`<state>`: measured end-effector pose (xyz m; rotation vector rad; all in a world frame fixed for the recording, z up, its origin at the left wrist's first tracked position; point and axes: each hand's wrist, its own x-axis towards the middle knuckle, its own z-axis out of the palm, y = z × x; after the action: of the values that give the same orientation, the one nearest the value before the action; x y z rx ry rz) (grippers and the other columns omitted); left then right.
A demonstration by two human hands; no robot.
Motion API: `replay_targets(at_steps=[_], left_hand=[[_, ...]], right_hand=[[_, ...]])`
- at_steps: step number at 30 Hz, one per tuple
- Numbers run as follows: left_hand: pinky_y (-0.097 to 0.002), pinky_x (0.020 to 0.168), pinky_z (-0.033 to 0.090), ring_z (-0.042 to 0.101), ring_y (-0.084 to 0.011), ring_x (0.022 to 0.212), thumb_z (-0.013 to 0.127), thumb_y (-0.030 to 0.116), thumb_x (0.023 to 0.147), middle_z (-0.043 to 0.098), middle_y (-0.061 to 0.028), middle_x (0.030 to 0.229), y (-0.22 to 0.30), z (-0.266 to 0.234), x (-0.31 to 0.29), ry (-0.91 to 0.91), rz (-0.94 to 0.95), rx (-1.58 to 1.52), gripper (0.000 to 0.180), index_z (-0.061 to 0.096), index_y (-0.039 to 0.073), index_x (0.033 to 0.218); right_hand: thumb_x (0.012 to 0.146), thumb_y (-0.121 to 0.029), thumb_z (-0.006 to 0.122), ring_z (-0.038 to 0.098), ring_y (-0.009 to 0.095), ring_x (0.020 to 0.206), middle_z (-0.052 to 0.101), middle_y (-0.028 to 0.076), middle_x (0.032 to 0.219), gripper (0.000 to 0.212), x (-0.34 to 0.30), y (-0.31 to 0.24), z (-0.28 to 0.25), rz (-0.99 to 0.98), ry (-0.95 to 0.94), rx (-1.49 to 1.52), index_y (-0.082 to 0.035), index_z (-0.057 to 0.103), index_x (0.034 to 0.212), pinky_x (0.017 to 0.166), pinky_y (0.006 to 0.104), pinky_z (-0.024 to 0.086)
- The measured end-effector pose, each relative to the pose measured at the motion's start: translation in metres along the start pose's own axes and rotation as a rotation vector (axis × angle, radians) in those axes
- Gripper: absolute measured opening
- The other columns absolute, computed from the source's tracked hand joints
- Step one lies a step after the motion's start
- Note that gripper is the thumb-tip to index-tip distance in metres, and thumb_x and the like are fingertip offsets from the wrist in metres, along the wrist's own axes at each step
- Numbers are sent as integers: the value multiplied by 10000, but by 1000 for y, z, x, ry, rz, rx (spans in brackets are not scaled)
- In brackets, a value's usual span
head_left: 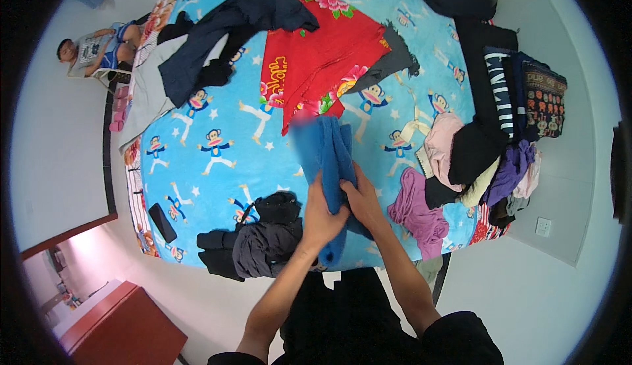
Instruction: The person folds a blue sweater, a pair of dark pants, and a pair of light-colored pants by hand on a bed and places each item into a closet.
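My left hand (pixel 321 217) and my right hand (pixel 364 197) are close together, closed on a thick blue cloth (pixel 332 144) folded lengthwise. One end of the cloth hangs below my hands near the bed's front edge; its far upper corner is smeared by motion. Whether it is a towel or a garment I cannot tell. Just beyond it a red floral cloth (pixel 313 55) with a fringed edge lies spread on the bed. Dark crumpled clothing (pixel 266 243) sits to the left of my hands. A pinkish-purple garment (pixel 418 210) is bunched to the right.
A light-blue cartoon-print blanket (pixel 253 148) covers the bed. Dark navy clothing (pixel 224 36) and a grey cloth (pixel 392 62) lie farther back. Mixed clothes (pixel 477 157) pile along the right side. A black phone (pixel 162 223) rests at left. Someone (pixel 99 49) sits beyond the bed's left edge.
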<state>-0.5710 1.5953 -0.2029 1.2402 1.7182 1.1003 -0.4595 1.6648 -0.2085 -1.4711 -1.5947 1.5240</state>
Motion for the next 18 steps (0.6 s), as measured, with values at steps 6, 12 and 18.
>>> replay_targets(at_steps=[6,12,18], left_hand=[[-431,806,376,421,-374,947,685,92,704,371,-229,1053,131,3,-139,70,144,56,943,90,-92,1412],[-435,1048,226,305,-411,1247,653,69,745,259,-267,1383,179,-29,-266,5,179,-123,997,-60,-47,1432],[-388,1083,233,331,-330,1323,572,40,782,259,-185,1479,215,-37,-457,320,26,-155,843,71,19,1459]], right_hand=[[737,-411,733,496,303,1077,488,189,1210,809,-133,-85,-46,65,-189,93,-4,378,1339,934,431,385],[751,-222,743,476,286,1148,441,186,1288,821,-224,-92,-52,292,-375,458,29,271,1373,951,371,404],[786,-76,657,470,271,1156,438,174,1290,733,-347,-104,4,-25,-861,309,-7,252,1393,963,361,395]])
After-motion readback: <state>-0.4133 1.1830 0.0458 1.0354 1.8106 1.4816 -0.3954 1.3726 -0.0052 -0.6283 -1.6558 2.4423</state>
